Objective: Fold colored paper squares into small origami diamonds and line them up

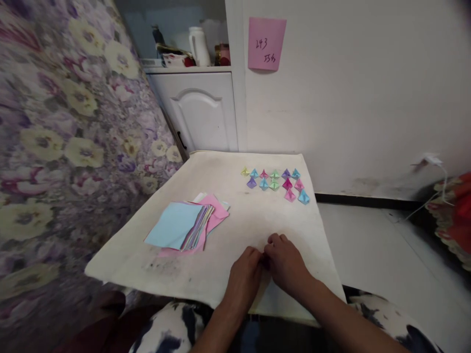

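My left hand and my right hand meet over the near part of the table, fingertips pinched together. Between them is a small dark purple piece, apparently paper, mostly covered by the fingers, so its shape cannot be made out. Beyond my hands, small folded paper pieces in yellow, blue, pink, green and purple stand in rough rows toward the table's far right. Left of my hands lies a stack of coloured paper squares, light blue on top, with pink sheets fanned out under it.
A cream cloth covers the table, with dark smudges near its front left. Floral curtain hangs at the left. Behind stand a white cabinet and a wall with a pink note. A charger and cable are at right.
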### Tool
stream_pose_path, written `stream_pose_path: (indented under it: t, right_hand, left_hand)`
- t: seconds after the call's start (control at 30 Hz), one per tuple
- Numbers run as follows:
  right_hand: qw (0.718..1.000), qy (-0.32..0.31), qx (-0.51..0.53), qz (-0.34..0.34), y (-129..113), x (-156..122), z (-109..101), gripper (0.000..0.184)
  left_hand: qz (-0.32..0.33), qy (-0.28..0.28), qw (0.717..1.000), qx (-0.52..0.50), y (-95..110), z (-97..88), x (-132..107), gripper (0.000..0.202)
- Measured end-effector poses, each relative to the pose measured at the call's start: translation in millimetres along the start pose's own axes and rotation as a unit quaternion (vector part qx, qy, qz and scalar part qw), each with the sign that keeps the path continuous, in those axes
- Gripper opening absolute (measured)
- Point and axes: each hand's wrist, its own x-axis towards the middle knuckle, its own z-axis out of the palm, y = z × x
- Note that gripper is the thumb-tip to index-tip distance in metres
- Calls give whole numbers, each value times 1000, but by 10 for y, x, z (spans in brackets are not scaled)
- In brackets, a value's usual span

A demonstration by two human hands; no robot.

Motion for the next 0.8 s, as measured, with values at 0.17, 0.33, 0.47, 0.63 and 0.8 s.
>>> stream_pose_path:
  t: [0.17,0.33,0.47,0.63,0.8]
  right_hand:
    - [1000,10,-8,-26,-14,29,6,14]
    - [999,22,-21,-14,-3,30,5,15]
    - [1000,15,-22,4,17,52,26,15]
    - [1000,9,-10,4,36,81,41,15]
    - [1000,5,14,-1,68,36,0,13]
  left_hand:
    - [1,10,1000,7,-33,16,8,19]
    - [5,2,1000,14,-24,-1,7,20]
    - [-1,-1,1000,26,-3,-17,19,20]
    - [1,5,999,33,-6,-15,26,20]
    - [3,8,1000,9,-22,-13,1,20]
